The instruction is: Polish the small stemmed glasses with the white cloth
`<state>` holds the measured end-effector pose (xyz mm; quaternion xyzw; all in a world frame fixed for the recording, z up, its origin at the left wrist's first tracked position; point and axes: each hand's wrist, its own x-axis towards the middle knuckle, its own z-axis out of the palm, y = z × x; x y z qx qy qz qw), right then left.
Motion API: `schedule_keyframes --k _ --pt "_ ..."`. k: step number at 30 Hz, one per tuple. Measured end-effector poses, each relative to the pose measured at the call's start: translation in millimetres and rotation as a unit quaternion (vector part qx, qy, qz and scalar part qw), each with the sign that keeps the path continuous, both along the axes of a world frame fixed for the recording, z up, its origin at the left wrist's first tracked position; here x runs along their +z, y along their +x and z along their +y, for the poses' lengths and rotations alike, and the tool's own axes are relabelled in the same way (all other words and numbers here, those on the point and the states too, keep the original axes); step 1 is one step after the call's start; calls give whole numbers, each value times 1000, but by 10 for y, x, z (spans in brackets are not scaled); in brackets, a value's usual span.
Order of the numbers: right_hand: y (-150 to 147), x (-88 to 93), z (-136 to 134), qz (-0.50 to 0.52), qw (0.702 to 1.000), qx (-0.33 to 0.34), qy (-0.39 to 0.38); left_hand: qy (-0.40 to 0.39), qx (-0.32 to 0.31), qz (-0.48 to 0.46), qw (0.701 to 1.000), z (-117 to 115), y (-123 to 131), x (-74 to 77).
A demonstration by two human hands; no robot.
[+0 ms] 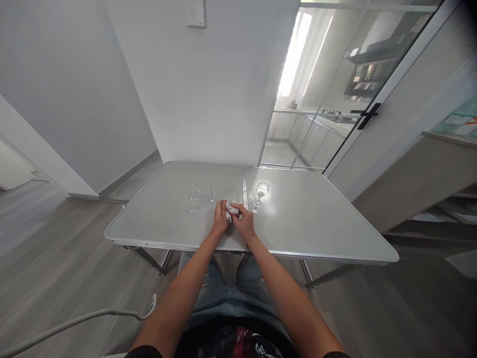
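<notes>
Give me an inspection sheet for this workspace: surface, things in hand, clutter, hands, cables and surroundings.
Surface: light grey folding table, centre seam, glare patch right of centre.
Job's things: crumpled white cloth, gripped between both hands; anything wrapped inside cannot be told.
Clutter: cluster of small clear glasses beyond the left hand; clear stemmed wine glass upright beyond the right hand.
Hands: both closed on the cloth, over the table's near half.
Cables: white cable lying on the wooden floor, lower left.
Surroundings: white wall; glass sliding door with black handle to the right.
</notes>
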<state>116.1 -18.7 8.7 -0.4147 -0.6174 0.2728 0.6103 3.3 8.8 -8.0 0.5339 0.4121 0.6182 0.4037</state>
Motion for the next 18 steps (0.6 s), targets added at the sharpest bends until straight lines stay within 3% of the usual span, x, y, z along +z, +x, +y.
schedule_keyframes --k 4,8,12,18 --pt "-19 -30 -9 -42 998 0 38 -2 30 3 1000 -15 -24 18" --pt "21 -81 -22 -99 984 -105 101 -20 17 -21 999 17 -5 -33" --pt "59 -113 1 -115 964 -216 101 -24 -13 -26 999 19 25 -46" --pt "6 8 44 -271 948 -119 114 12 -19 31 999 -43 14 7"
